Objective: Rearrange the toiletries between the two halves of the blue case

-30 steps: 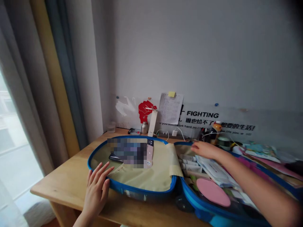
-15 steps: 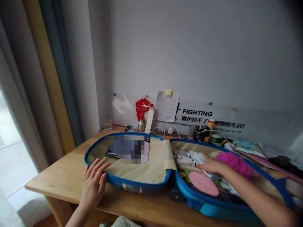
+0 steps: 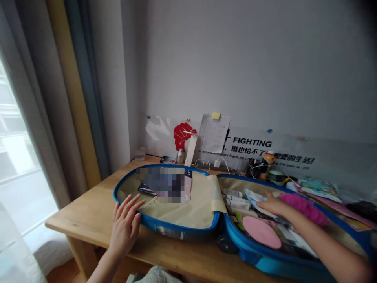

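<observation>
A blue suitcase (image 3: 176, 236) lies open on the wooden desk, its two halves side by side. My left hand (image 3: 126, 220) rests with spread fingers on the near left rim of the left half. Inside that half is a partly blurred item with a pink part (image 3: 187, 188), apart from my fingers. In the right half, my right hand (image 3: 272, 204) is closed on a white and light-blue soft packet (image 3: 253, 196). Several white tubes (image 3: 238, 204) lie just left of it. A pink oval item (image 3: 261, 232) sits nearer to me, and a magenta bath puff (image 3: 306, 208) lies beyond my wrist.
Behind the suitcase, along the wall, stand a silver bottle (image 3: 180, 156), a white upright strip (image 3: 191, 150), white cables and an orange-labelled bottle (image 3: 267, 164). Bags and papers (image 3: 316, 186) are piled at the right. Curtains (image 3: 70, 94) hang at the left.
The view has swung slightly left. My right hand has tilted the packet, and its end now stands more apart from the tubes. My left hand stays at the rim.
</observation>
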The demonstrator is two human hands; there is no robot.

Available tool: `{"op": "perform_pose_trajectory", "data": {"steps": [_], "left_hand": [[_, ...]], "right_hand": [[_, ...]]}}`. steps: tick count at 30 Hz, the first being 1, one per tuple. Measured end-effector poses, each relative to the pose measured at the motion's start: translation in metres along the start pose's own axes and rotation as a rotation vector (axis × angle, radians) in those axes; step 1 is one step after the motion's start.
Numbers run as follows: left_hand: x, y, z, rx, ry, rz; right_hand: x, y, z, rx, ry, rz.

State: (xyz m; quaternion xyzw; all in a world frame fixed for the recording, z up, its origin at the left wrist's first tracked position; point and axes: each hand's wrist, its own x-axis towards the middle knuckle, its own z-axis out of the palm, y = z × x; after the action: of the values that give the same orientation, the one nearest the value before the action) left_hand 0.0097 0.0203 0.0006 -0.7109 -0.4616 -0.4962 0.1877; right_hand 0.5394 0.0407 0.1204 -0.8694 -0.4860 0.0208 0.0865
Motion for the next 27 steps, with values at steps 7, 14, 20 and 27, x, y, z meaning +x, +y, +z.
{"op": "perform_pose_trajectory", "data": {"steps": [7,14,20,27], "left_hand": [[0.000,0.002,-0.001,-0.012,-0.007,-0.024],[0.000,0.003,0.002,-0.012,0.007,-0.027],[-0.003,0.005,0.007,-0.003,0.043,-0.089],[0.000,0.010,0.005,0.023,0.062,-0.051]], "right_hand": [[-0.017,-0.014,-0.046,0.042,0.040,-0.005],[-0.059,-0.127,-0.065,0.179,-0.026,-0.515],[-0.116,-0.258,-0.002,0.261,-0.318,-0.933],[-0.146,-0.329,0.053,0.247,-0.485,-1.063]]}}
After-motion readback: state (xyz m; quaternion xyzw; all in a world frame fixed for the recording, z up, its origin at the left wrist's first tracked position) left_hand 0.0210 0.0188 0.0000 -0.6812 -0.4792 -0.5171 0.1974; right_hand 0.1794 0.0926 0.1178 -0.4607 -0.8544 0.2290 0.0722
